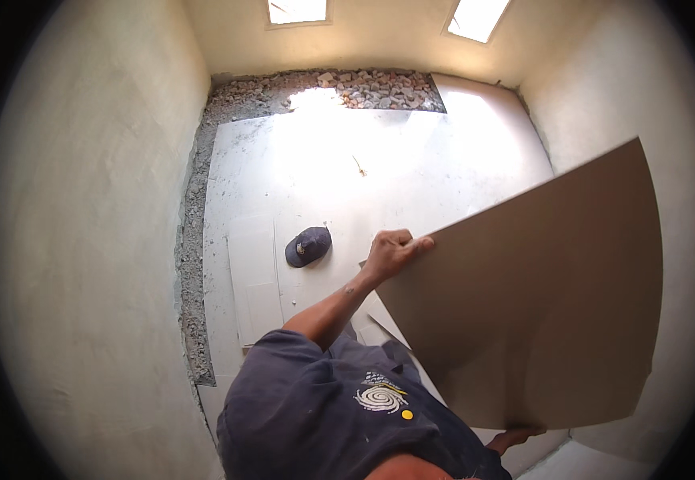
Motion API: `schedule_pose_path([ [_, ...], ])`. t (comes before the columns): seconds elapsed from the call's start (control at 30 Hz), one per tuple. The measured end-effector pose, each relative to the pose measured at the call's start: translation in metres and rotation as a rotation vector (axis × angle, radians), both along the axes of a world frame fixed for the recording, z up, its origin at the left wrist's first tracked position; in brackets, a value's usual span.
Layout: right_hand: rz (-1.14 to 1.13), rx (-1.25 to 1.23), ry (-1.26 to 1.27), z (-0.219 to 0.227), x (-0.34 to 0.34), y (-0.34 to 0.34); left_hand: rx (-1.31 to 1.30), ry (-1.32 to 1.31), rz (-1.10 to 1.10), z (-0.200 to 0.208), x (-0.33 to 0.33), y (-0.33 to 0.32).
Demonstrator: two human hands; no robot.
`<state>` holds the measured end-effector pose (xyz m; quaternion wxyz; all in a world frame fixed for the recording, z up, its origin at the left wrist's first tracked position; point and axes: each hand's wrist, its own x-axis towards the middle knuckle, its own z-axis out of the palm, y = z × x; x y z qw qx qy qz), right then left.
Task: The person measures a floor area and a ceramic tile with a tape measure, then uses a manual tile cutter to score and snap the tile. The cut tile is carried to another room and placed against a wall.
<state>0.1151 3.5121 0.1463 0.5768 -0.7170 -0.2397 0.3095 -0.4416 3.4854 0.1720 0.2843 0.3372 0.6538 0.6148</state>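
A large, thin, brownish-grey tile [539, 288] is held tilted on my right, its broad face filling much of that side. My left hand [394, 252] is closed over its upper left edge, with the thumb along the near face. At the lower edge, close to my body, my right hand [518, 437] supports the tile; most of its fingers are hidden by the slab. Below and behind it, parts of other pale pieces [387, 322] show on the floor.
Large white tiles [323, 192] cover the floor. A dark cap [308, 246] lies on them, near narrow pale strips [253, 280]. Rubble [383, 90] shows along the far wall, and gravel [195, 280] along the left wall [99, 224]. The right wall [619, 104] stands close beyond the held tile.
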Motion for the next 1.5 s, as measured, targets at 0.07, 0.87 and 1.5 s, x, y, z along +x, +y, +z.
schedule_pose_path([
  [0.07, -0.004, 0.020, -0.089, 0.038, -0.024, 0.031, 0.005, -0.121, -0.031, -0.008, -0.029, 0.043],
  [0.87, 0.938, 0.346, -1.034, 0.357, -0.569, 0.685, -0.480, -0.432, 0.383, -0.137, -0.317, 0.597],
  [1.5, 1.832, 0.366, -1.276, 0.308, -1.147, 0.993, 0.050, -1.281, 0.384, -0.198, -0.654, 0.962],
])
